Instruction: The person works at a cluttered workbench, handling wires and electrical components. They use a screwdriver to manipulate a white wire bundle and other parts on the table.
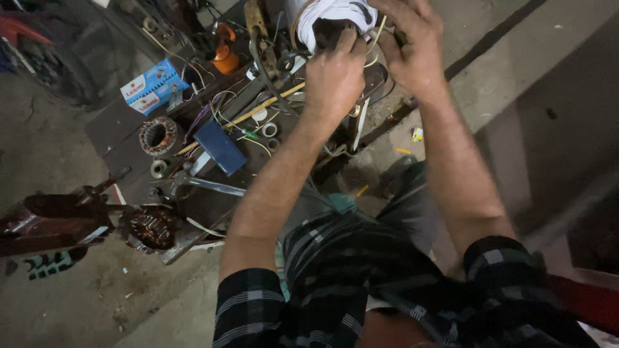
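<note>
Both hands work at the top of the head view on a round motor part [332, 16] wrapped in white cord or tape. My left hand [334, 76] grips its lower dark edge with the fingers curled up onto it. Over its right side lies my right hand [412, 45], closed and pinching thin yellowish wires that hang from the winding. The upper part of the wrapped piece runs out of the frame. Both forearms reach up from dark plaid sleeves.
A dark low bench [116, 129] holds a wound stator [158, 135], a blue flat box [219, 147], a light-blue carton [151, 85], an orange bottle [225, 57], a wooden stick [248, 116] and loose wires. A copper-wound stator [151, 227] lies at the left on the concrete floor.
</note>
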